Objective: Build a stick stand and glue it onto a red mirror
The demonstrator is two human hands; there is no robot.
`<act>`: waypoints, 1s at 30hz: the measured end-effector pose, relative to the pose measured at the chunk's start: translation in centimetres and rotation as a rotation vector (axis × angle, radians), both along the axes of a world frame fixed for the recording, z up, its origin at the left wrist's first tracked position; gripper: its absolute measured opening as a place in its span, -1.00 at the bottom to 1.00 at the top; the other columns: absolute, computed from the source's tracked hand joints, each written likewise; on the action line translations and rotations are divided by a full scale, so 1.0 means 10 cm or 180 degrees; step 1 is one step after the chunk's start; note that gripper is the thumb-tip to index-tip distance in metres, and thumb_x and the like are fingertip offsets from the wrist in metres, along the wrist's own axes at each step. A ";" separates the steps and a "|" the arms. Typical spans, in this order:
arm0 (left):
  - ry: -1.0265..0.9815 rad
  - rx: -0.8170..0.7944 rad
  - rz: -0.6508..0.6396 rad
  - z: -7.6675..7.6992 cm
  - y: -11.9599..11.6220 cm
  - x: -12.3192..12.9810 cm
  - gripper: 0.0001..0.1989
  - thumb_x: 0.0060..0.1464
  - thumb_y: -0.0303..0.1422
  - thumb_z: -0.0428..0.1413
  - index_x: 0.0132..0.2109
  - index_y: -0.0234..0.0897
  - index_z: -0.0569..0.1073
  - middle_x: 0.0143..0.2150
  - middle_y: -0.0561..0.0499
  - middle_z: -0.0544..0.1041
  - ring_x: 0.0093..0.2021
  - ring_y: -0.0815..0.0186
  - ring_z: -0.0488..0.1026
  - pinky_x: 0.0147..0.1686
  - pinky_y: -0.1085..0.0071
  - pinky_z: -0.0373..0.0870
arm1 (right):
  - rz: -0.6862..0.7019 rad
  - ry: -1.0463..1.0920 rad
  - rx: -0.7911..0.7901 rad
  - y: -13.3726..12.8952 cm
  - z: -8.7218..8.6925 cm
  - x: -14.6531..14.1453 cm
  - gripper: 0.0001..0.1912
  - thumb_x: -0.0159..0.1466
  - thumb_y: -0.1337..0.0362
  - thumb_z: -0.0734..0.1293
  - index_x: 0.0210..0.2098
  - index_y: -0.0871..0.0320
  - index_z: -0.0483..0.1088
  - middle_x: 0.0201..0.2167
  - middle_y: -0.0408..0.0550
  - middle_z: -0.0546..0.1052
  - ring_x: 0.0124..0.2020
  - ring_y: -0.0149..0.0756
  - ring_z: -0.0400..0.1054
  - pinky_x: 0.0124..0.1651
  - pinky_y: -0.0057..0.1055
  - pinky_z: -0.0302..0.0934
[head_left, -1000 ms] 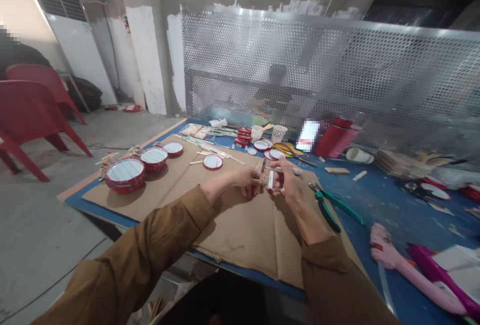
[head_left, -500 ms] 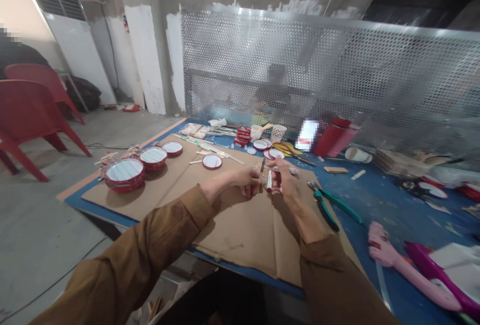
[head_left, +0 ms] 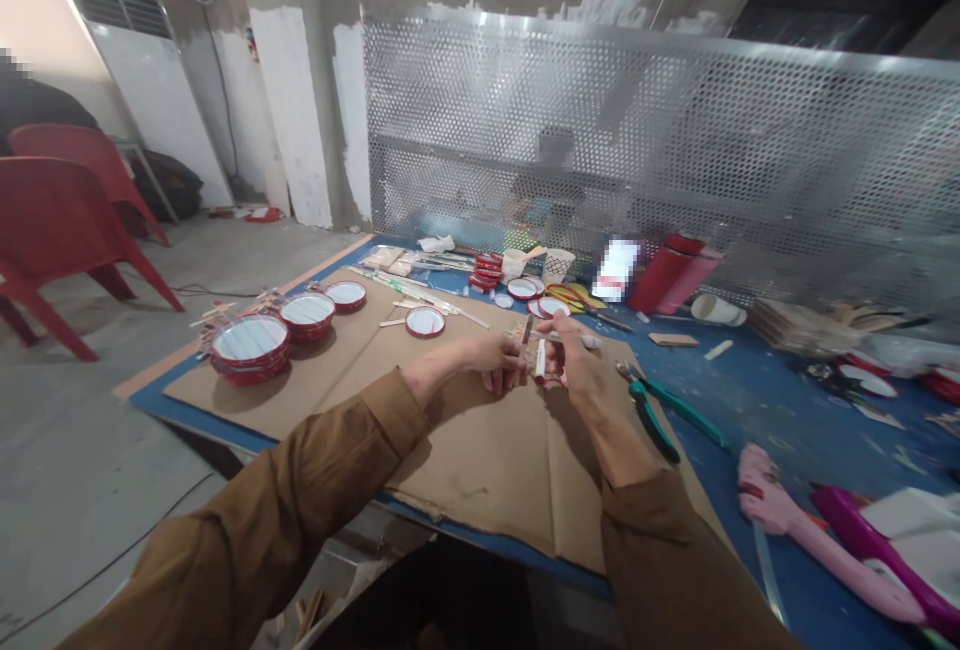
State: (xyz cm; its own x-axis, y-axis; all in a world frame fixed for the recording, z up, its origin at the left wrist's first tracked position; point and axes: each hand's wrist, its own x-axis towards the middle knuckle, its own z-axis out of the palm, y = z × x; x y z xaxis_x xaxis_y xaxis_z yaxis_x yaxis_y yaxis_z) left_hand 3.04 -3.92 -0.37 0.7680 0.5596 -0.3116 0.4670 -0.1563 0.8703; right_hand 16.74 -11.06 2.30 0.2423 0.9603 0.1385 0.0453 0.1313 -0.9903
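My left hand (head_left: 495,358) is closed above the cardboard (head_left: 472,470), its fingers curled at the foot of a thin brown strip (head_left: 527,331) that stands up between my hands. Close by on the right, my right hand (head_left: 576,360) is closed on a white pen-like tool (head_left: 589,341) lying across its fingers. A small white piece with a red lower end (head_left: 541,360) shows at the fingertips of that hand; its kind is unclear. Behind the strip, a pale patterned bit (head_left: 517,332) is partly hidden. Pliers with teal handles (head_left: 651,418) lie beside my right wrist.
Red-rimmed round lids (head_left: 424,321) lie on the cardboard, some stacked at left (head_left: 250,350). Thin sticks (head_left: 427,293), paper cups (head_left: 558,265), scissors (head_left: 592,308), a phone (head_left: 615,270) and a red bottle (head_left: 664,275) line the back. A pink glue gun (head_left: 817,540) lies at right.
Both hands stay in nearly the same place. The white piece with the red end has tilted or shifted very slightly at my right fingertips.
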 end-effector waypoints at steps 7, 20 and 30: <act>-0.0084 0.0003 0.0013 0.01 -0.01 0.01 -0.78 0.28 -0.36 -0.08 -0.31 -0.34 0.37 -0.59 0.11 0.42 -0.67 0.48 0.36 -0.60 0.58 0.30 | 0.0040 -0.0071 0.0025 0.00 0.00 0.01 -0.57 0.08 -0.19 0.33 -0.42 0.07 0.40 -0.72 -0.27 0.27 -0.76 -0.48 0.06 -0.75 -0.48 -0.05; -0.0100 0.0007 0.0025 -0.02 0.01 0.01 -0.83 0.23 -0.39 -0.04 -0.31 -0.34 0.37 -0.60 0.10 0.43 -0.68 0.45 0.37 -0.59 0.55 0.31 | 0.0044 -0.0053 0.0047 -0.03 0.02 0.00 -0.60 0.08 -0.16 0.34 -0.42 0.06 0.41 -0.72 -0.29 0.27 -0.76 -0.48 0.08 -0.74 -0.48 -0.01; -0.0075 0.0010 -0.0021 0.00 0.00 0.00 -0.82 0.23 -0.36 -0.02 -0.32 -0.34 0.38 -0.60 0.10 0.43 -0.66 0.45 0.37 -0.59 0.56 0.31 | 0.0106 0.0060 0.0041 0.00 0.00 0.00 -0.57 0.06 -0.17 0.35 -0.41 0.08 0.39 -0.73 -0.29 0.25 -0.77 -0.50 0.05 -0.76 -0.50 -0.06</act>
State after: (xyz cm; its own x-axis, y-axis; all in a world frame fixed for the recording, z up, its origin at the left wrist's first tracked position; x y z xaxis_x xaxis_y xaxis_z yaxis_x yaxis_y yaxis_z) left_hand 3.06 -3.92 -0.34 0.7788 0.5553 -0.2916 0.4452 -0.1620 0.8806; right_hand 16.79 -11.03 2.26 0.2129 0.9660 0.1466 0.0220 0.1453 -0.9891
